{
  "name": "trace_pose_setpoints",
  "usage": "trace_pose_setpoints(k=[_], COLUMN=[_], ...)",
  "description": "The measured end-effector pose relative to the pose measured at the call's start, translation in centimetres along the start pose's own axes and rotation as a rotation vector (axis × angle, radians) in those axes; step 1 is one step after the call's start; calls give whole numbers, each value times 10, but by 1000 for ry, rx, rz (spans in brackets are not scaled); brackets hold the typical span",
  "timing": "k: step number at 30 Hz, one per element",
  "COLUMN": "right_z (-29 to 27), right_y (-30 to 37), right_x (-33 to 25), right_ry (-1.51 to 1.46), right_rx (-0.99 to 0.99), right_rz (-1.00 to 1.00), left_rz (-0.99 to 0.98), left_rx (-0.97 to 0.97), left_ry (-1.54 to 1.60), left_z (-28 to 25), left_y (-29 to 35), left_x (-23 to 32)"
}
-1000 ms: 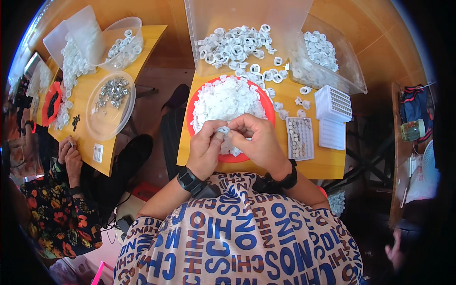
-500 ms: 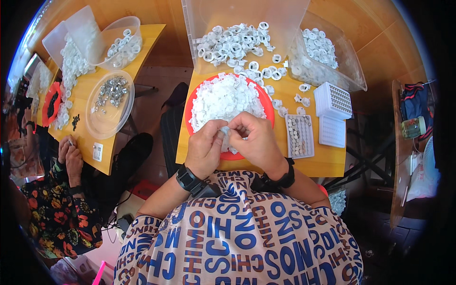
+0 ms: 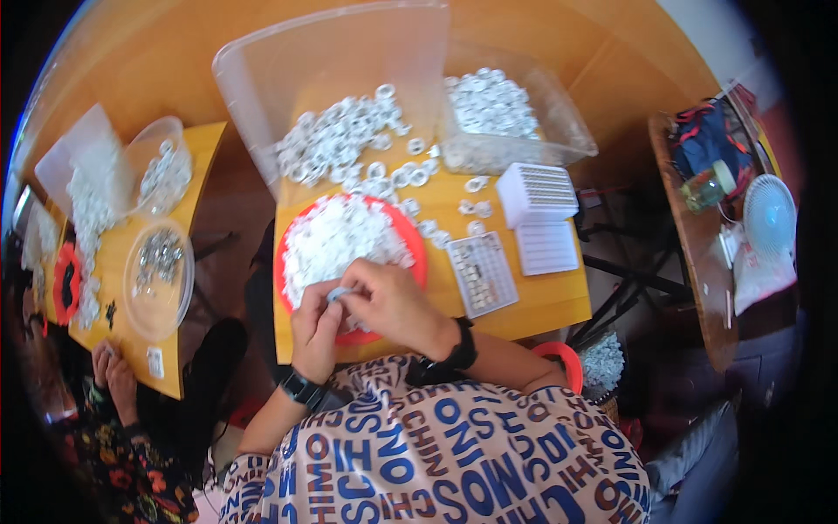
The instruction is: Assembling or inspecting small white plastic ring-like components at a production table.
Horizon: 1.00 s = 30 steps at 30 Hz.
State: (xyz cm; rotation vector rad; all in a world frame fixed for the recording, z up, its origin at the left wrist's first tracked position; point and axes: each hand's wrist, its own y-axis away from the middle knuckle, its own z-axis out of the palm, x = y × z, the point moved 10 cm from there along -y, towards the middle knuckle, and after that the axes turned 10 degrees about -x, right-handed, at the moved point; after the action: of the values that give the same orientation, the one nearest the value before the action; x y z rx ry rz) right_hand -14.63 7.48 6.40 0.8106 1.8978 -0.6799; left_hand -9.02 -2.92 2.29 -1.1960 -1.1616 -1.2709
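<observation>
Pale blue-grey small ring-like piece, likely plastic, sits between the fingertips of both hands, above the near part of a round red plastic basin. Left hand: thumb and finger closed in a pinch on the piece. Right hand: fingers curled, tips drawn together on the piece's far right side; the right thumb is largely hidden, so its exact contact cannot be told.

Changed within the last half-second: the whole view has swung, and the yellow wooden table now lies further left. Basin and hands shift with it, so this reads as the head turning, not as things being moved. The piece seems turned too, a rounded face showing where it looked narrower; blur limits certainty. It has not been let go, so work on this one appears unfinished.

Around it: small white plastic parts heap the basin. Far side, a pile of white plastic rings spreads toward the near right as loose ones. Right of the basin, a shallow white gridded tray holds small round discs, some cells unfilled; beyond it, a stack of white trays.
</observation>
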Motion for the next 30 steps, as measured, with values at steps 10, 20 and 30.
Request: trace_pose_setpoints(k=[10,20,30], right_z=[-10,-51,-82], right_y=[6,16,29], right_x=[22,49,39], right_ry=[-248,-589,-686], right_rx=[-36,45,99], right_rz=[52,160,221], left_rz=[-24,5,-21], left_rx=[-91,18,2], left_ry=[123,146,147], left_z=[15,-6,-6], left_y=[-8,-1,3], left_x=[-10,-12,-9])
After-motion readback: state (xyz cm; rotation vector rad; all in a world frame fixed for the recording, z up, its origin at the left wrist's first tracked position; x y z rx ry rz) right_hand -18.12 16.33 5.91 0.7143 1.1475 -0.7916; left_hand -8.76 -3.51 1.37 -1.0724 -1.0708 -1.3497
